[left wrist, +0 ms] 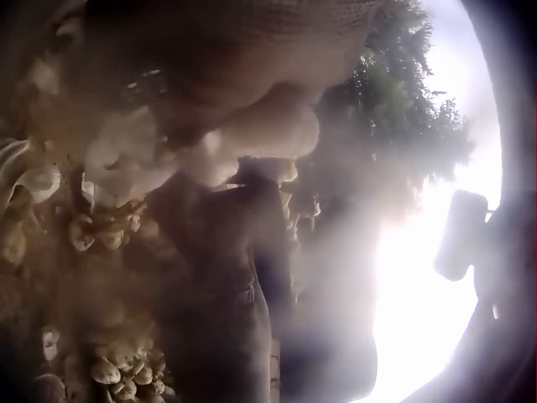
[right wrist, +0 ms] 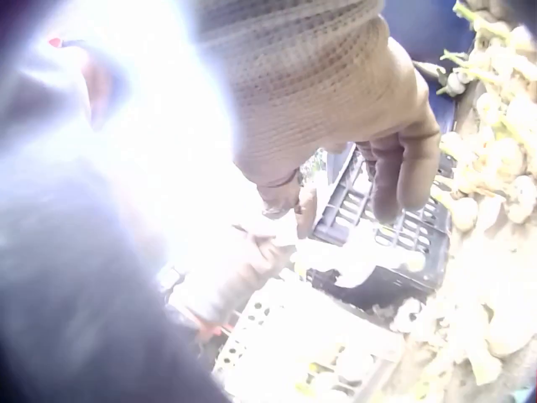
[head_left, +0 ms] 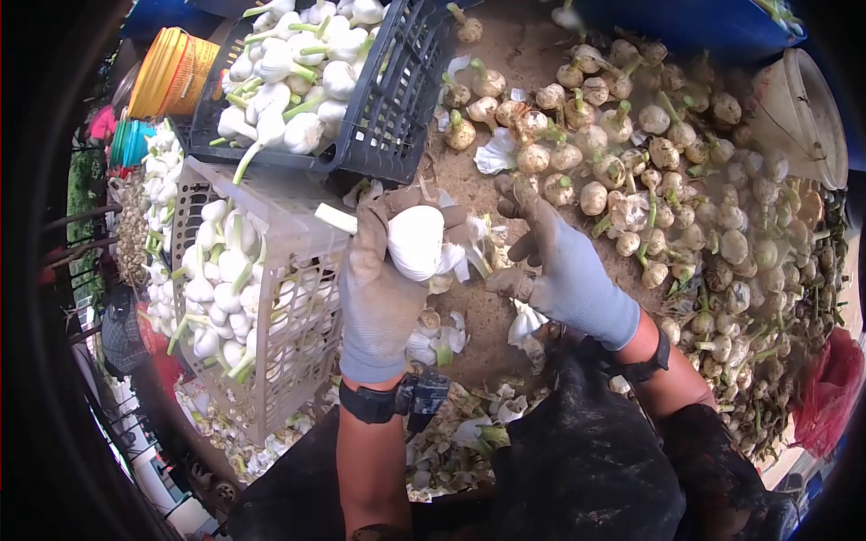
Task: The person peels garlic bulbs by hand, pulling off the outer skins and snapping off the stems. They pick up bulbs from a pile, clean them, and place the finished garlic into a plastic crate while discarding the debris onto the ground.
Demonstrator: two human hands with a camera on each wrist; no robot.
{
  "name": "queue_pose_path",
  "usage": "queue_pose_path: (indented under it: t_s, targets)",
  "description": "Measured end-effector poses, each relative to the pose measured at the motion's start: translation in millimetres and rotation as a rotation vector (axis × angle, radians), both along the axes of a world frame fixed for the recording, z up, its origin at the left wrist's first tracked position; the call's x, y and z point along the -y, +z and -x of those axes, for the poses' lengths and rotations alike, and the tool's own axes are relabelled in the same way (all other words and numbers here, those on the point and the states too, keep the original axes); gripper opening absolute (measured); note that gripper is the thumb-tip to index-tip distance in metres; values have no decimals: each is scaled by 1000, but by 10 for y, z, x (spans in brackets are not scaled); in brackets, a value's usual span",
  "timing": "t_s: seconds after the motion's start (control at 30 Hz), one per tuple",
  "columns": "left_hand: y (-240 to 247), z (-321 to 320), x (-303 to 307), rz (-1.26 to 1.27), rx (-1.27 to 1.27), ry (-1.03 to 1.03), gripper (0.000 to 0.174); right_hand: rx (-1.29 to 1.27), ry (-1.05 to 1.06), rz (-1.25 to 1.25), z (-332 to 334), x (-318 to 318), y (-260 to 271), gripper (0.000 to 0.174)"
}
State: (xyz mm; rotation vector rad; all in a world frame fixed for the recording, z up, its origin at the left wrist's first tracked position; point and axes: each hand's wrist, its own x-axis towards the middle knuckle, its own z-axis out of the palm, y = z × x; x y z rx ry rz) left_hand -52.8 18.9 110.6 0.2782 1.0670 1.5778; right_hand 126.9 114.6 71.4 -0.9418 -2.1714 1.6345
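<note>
My gloved left hand (head_left: 383, 307) grips a clean white garlic bulb (head_left: 416, 242), its pale green cut stem (head_left: 336, 218) sticking out to the left. Loose white skin hangs at the bulb's right side. My gloved right hand (head_left: 573, 270) is a short way to the right, thumb apart from the loosely bent fingers, with nothing visible between them. Below the hands, shed garlic skins (head_left: 437, 341) lie on the ground. In the right wrist view the right hand's fingers (right wrist: 415, 168) hang down, bent. The left wrist view is dark and hazy.
A black crate (head_left: 392, 95) of white garlic stands at the back left, and a pale crate (head_left: 263, 352) of bulbs at the left. Unpeeled, soil-stained garlic (head_left: 591, 140) is piled along the right. A whitish bucket (head_left: 798, 117) lies tipped at the far right, above a red mesh bag (head_left: 828, 392).
</note>
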Motion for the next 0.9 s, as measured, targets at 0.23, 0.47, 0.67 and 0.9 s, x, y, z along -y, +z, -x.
queue_pose_path:
  t_s: [0.23, 0.47, 0.67, 0.9]
  targets:
    - [-126, 0, 162, 297, -1337, 160, 45, -64, 159, 722, 278, 131, 55, 17]
    - [1252, 1484, 888, 898, -1837, 565, 38, -4, 523, 55, 12, 430, -317, 32]
    - [1596, 2183, 787, 248, -1626, 341, 43, 52, 314, -182, -87, 169, -360, 25]
    - [1066, 2637, -1959, 137, -663, 243, 46, 122, -295, -582, -36, -987, -85, 26]
